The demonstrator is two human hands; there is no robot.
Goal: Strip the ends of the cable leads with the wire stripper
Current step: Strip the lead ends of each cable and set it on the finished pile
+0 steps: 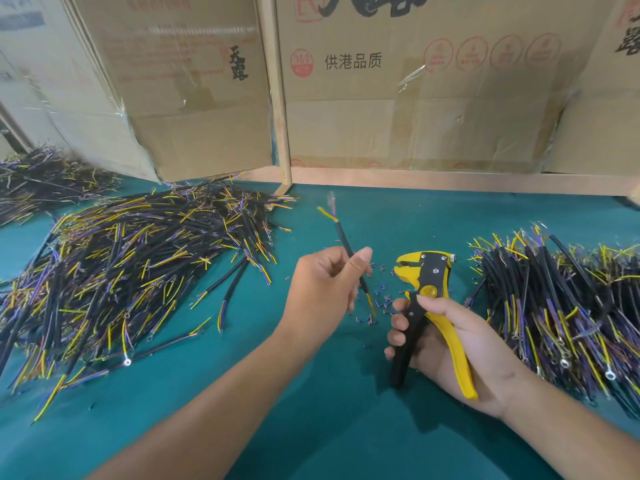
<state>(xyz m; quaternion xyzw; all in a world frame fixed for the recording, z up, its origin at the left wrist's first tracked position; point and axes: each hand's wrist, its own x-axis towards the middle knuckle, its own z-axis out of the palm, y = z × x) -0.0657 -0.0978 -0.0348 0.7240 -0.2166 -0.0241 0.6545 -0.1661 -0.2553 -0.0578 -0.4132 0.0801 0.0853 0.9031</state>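
Left hand (323, 284) pinches a black cable (349, 252), long axis running near-to-far, just left of the wire stripper (427, 299) gripped in the right hand (460, 344), jaws parted.

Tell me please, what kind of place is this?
Probably a small wire-assembly workbench: big piles of cut cables on a green table, cardboard boxes behind, and a wire stripper in the right hand.

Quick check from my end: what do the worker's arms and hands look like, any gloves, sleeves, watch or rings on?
Both forearms are bare as far as the frame shows, with no sleeve edge in view. The left hand and right hand have no gloves. No watch, bracelet or ring is visible on either one. The fingernails are short and unpainted. Nothing is taped or strapped to the wrists.
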